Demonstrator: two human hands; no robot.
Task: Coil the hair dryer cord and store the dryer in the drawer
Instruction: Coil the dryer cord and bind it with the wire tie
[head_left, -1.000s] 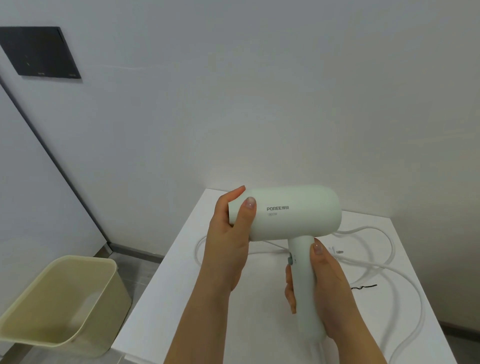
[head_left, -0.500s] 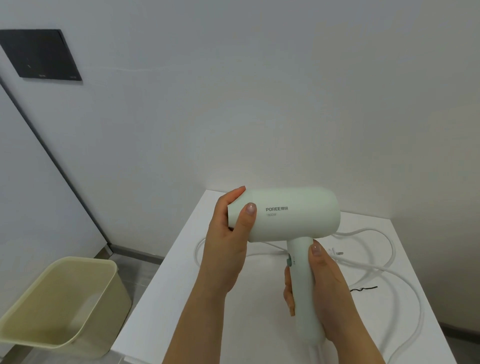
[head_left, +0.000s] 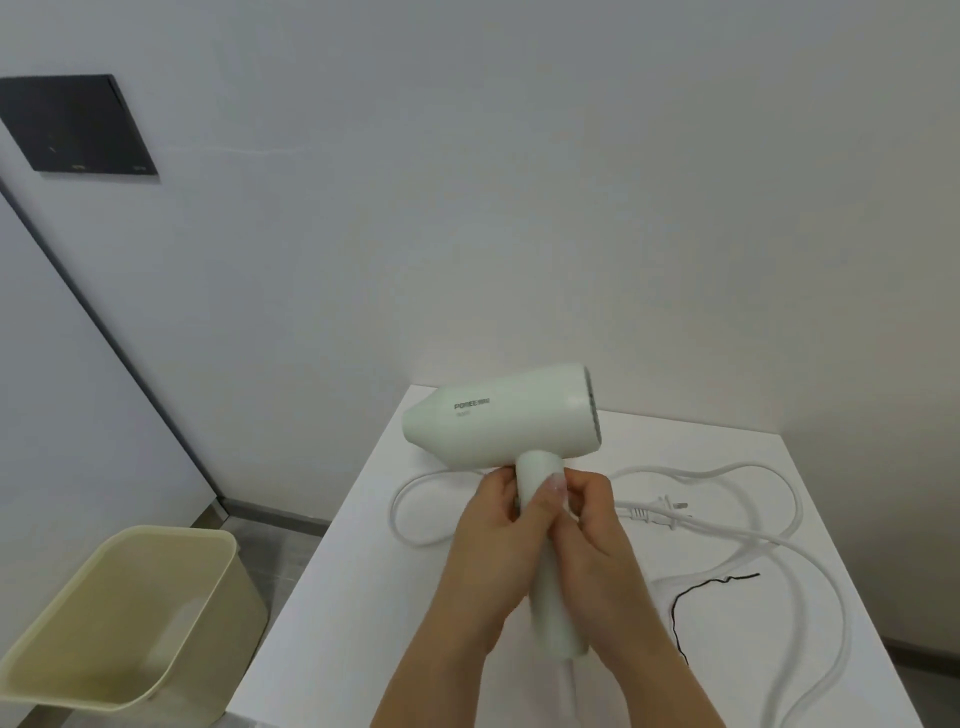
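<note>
A pale green hair dryer (head_left: 501, 415) is held upright above the white cabinet top (head_left: 737, 452), its nozzle pointing left. Both hands are wrapped round its handle: my left hand (head_left: 493, 551) grips it from the left with the thumb across the front, and my right hand (head_left: 597, 551) grips it from the right. The white cord (head_left: 727, 535) runs from the handle's foot and lies in loose loops over the top. Its plug (head_left: 670, 506) rests behind my right hand. No drawer is in view.
A thin black wire tie (head_left: 691, 597) lies on the cabinet top at the right. A cream plastic bin (head_left: 119, 618) stands on the floor at the left. The white wall is close behind, with a dark panel (head_left: 78, 124) at the upper left.
My left hand has let go of the dryer's nozzle and moved down onto the handle beside my right hand. The dryer's body has turned, showing its rear grille at the right.
</note>
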